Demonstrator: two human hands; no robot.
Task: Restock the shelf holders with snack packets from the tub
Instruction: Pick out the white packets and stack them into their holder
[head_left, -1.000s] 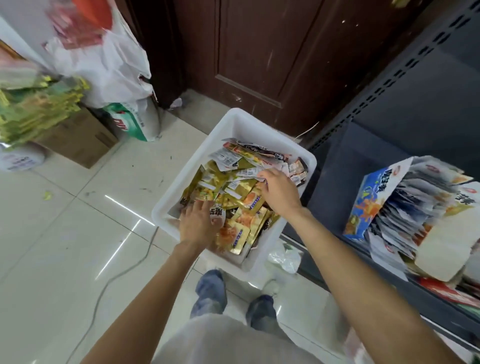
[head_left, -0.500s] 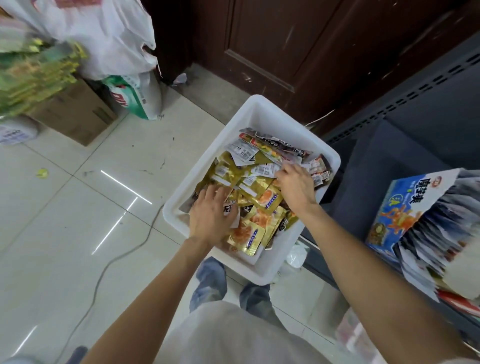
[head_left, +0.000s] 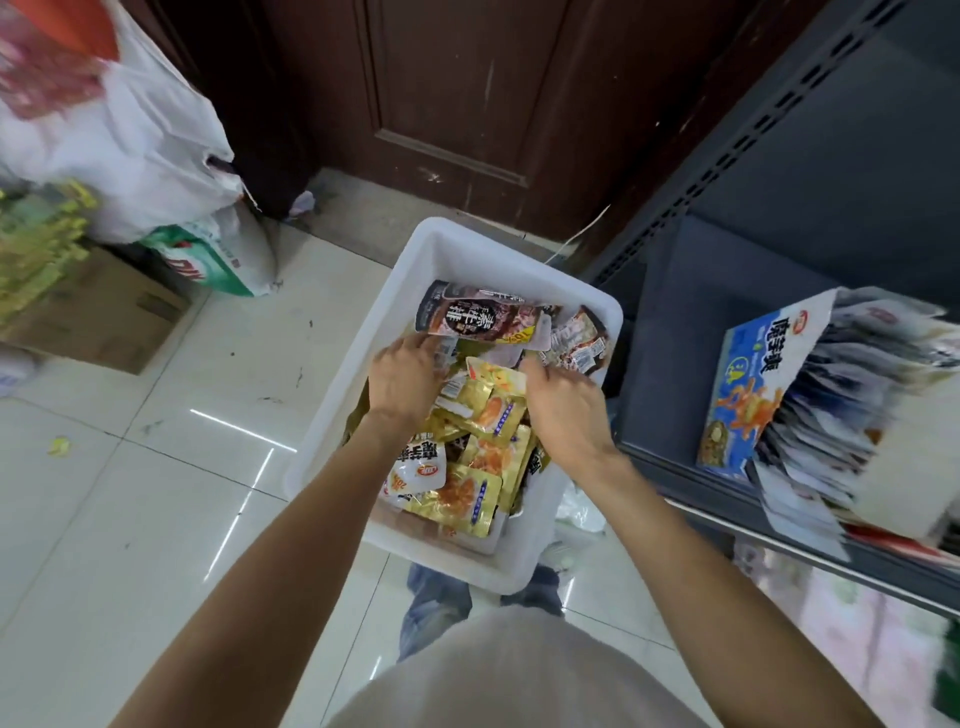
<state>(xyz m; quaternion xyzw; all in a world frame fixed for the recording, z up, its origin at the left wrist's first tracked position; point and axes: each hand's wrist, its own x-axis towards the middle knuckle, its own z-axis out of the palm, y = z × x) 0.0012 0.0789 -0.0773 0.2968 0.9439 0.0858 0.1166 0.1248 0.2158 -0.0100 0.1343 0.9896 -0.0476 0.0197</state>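
We look down into a white tub (head_left: 524, 262) standing on the tiled floor (head_left: 156, 493), just beside the dark grey shelf (head_left: 675, 332) on our right. The tub holds a loose heap of snack packets: gold packets (head_left: 493, 410) in the middle and near end, a white packet (head_left: 418, 470) with red print near our left forearm, and small brown packets (head_left: 579, 340) at the far right corner. Our left hand (head_left: 402, 376) is inside the tub with its fingers curled round the lower edge of a long dark brown packet (head_left: 480, 314), which is raised and tilted above the heap at the far end; this grip is clamped on that packet. Our right hand (head_left: 563, 408) lies over the gold packets with its fingers bent down among them; we cannot tell whether this grip has closed on a packet. On the shelf stands a blue box (head_left: 748, 384), open at the top and packed with upright pale packets (head_left: 852, 395). At the far left of the floor are a cardboard box (head_left: 104, 312), a white plastic bag (head_left: 135, 145) and a green and white sack (head_left: 218, 260). A dark wooden door (head_left: 467, 93) stands beyond the tub.
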